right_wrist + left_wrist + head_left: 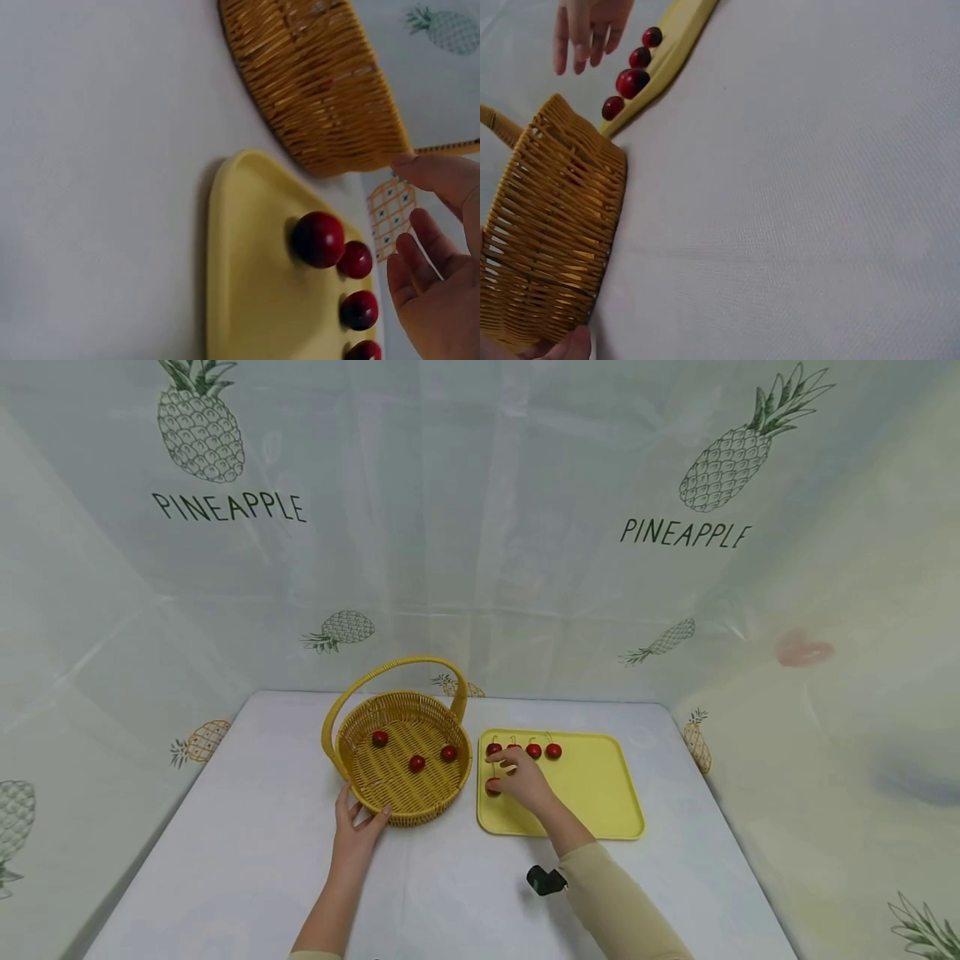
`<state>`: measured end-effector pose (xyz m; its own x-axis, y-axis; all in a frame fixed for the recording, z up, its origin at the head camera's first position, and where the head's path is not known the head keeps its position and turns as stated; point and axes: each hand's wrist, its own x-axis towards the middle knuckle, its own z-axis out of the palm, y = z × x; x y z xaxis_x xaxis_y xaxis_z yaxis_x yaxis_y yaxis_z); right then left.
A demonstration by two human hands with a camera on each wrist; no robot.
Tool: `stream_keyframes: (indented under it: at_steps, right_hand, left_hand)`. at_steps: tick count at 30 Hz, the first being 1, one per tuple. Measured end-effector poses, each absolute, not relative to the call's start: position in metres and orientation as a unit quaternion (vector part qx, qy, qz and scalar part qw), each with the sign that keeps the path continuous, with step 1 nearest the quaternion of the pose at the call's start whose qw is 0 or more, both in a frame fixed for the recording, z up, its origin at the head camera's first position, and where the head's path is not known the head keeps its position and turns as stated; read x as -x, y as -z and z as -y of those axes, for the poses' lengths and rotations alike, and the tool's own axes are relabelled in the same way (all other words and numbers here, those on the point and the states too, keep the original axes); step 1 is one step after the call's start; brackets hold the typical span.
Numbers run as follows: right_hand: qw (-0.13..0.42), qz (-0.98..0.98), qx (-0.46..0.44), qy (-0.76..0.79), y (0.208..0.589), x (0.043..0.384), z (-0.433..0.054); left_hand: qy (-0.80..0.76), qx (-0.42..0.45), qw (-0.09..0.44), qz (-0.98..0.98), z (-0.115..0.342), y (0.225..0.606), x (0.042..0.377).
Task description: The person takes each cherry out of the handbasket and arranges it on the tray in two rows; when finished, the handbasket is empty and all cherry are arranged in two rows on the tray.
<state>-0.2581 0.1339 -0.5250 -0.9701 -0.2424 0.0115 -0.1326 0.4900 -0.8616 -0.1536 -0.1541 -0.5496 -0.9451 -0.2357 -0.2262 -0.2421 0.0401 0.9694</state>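
Backdrop: pale sheeting [450, 485] printed with green pineapples, behind a white-covered table [225, 860]; twelve o'clock is the table's far side.
Basket: round, golden-brown woven basket [420, 817] with a tall arched handle [393, 662], at ten o'clock from the tray; three dark red cherries inside, at ten [380, 738], three [448, 753] and five o'clock [417, 763].
Tray: shallow, rectangular yellow tray [592, 789]; four red cherries in a row [553, 751] from ten to twelve o'clock.
Lone cherry: glossy, round, deep red cherry [319, 238] at the tray's nine o'clock, below the row.
Left hand: spread [356, 835] against the basket wall at seven o'clock, fingertips touching the weave.
Right hand: over the tray's nine o'clock side [527, 785], thumb and fingers apart, nothing between them.
Handling: cherry probably light, firm, smooth and apt to roll; best pinched at its widest part or by the stem.
Obscured: right hand partly covers the lone cherry and the row in the head view; right-wrist view crops the row; left palm mostly out of its wrist view.
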Motion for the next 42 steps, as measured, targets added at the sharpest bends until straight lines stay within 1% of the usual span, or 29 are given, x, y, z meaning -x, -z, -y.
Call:
stream_keyframes:
  at_steps: [12,21,26,33,37,42]
  right_hand:
    - [0.098,-0.847,0.158,0.497,0.491,0.259,-0.109]
    - [0.114,-0.839,0.192,0.497,0.474,0.263,-0.079]
    - [0.149,-0.828,0.201,0.502,0.474,0.268,-0.063]
    - [0.17,-0.845,0.211,0.461,0.477,0.28,-0.042]
    - [0.192,-0.851,0.196,0.448,0.48,0.285,-0.03]
    - [0.203,-0.86,0.168,0.436,0.487,0.294,-0.019]
  left_hand:
    - [-0.699,0.173,-0.008,-0.694,0.154,0.546,0.158]
    - [-0.694,0.177,-0.01,-0.698,0.153,0.547,0.161]
    - [-0.683,0.171,-0.01,-0.71,0.154,0.547,0.158]
    - [-0.678,0.171,-0.017,-0.715,0.154,0.547,0.156]
    - [-0.677,0.177,-0.017,-0.714,0.153,0.547,0.156]
    - [-0.685,0.182,-0.018,-0.705,0.151,0.544,0.156]
